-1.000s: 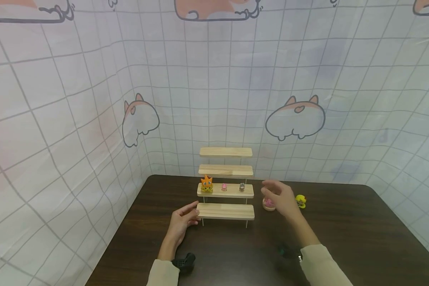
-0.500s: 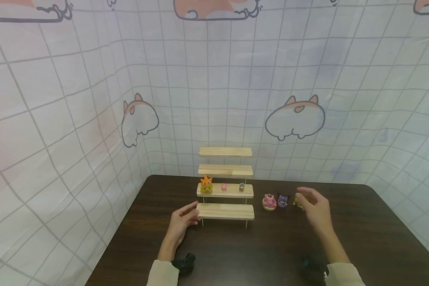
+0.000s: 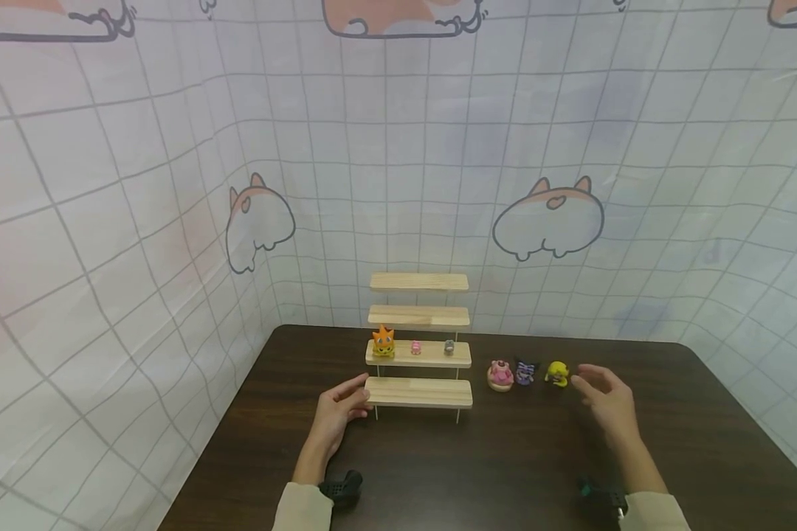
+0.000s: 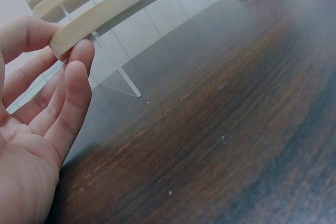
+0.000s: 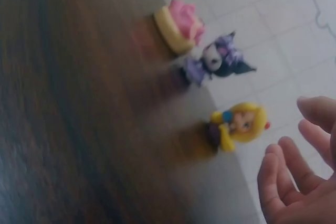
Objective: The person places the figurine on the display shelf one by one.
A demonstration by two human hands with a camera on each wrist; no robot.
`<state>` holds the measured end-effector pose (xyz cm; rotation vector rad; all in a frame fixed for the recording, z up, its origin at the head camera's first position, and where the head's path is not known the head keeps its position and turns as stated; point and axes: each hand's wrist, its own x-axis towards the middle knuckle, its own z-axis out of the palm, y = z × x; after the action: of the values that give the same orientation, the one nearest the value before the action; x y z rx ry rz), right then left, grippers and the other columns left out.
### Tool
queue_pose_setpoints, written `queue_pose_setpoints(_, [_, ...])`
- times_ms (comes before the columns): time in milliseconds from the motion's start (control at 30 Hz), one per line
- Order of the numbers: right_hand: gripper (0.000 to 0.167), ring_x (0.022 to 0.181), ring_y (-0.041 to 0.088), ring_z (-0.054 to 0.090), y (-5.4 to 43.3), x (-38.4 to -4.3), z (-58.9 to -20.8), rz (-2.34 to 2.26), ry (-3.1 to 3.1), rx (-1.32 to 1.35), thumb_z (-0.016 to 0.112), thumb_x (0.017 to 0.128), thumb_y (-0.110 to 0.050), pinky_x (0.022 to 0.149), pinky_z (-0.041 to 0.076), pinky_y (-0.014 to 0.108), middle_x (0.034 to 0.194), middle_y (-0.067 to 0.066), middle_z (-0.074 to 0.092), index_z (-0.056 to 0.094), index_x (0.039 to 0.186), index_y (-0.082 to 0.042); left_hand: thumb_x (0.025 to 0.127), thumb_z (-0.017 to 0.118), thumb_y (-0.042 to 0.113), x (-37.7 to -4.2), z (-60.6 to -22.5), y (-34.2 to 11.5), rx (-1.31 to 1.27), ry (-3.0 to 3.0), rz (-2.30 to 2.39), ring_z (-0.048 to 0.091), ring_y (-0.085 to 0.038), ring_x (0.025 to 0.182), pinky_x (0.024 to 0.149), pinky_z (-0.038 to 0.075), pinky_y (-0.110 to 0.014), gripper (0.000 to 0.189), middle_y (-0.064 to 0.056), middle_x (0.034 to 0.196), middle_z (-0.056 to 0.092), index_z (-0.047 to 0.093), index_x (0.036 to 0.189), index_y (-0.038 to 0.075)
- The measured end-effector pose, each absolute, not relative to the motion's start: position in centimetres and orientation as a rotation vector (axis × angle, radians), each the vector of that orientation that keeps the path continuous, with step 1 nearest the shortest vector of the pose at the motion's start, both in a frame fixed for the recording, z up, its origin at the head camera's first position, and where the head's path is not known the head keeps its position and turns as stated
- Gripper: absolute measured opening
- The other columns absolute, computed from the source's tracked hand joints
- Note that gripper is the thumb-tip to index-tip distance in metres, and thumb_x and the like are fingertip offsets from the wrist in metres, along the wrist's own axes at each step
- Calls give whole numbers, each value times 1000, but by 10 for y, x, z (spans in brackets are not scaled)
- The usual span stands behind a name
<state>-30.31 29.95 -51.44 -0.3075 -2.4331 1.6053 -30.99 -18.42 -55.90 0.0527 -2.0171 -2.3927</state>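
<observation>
A tiered wooden display stand point(image 3: 418, 391) stands on the table. My left hand point(image 3: 335, 414) pinches the left end of its lowest shelf point(image 4: 100, 22), fingers from below. On the second shelf up sit an orange-and-yellow figurine point(image 3: 384, 344), a small pink figurine point(image 3: 416, 347) and a small grey figurine point(image 3: 449, 347). To the right of the stand, a pink figurine on a round base point(image 3: 500, 376), a purple-and-black figurine point(image 5: 215, 61) and a yellow-haired figurine point(image 5: 239, 127) line up on the table. Just right of the yellow-haired one, my right hand point(image 3: 607, 402) holds nothing, its fingers loosely bent.
The dark wooden table point(image 3: 438, 472) reaches back to a white gridded curtain point(image 3: 405, 184) with cartoon corgi prints. Thin clear legs point(image 4: 118, 66) bear the shelves. A dark strap device point(image 3: 342, 488) sits at the left wrist.
My right hand has moved right, from over the pink and purple figurines, past the yellow-haired one, uncovering them. The left hand has stayed at the shelf end.
</observation>
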Motion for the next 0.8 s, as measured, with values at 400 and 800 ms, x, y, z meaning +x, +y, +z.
queue_pose_setpoints(400, [66, 112, 27, 64, 312, -313, -536, 1613, -2641, -251, 61, 103, -38, 81, 56, 22, 152, 28, 44, 40, 154, -3, 93, 75, 11, -311, -562, -184, 46, -2019, -2389, 72, -16, 77, 68, 60, -27, 47, -2, 98, 73, 64, 137, 0])
queue_pose_setpoints(800, [66, 96, 3, 61, 318, -331, -542, 1599, -2671, -169, 67, 100, -38, 79, 58, 22, 150, 29, 49, 45, 152, -4, 93, 74, 9, -311, -561, -185, 46, -2020, -2380, 72, -17, 77, 68, 60, -27, 45, -2, 98, 73, 65, 136, 1])
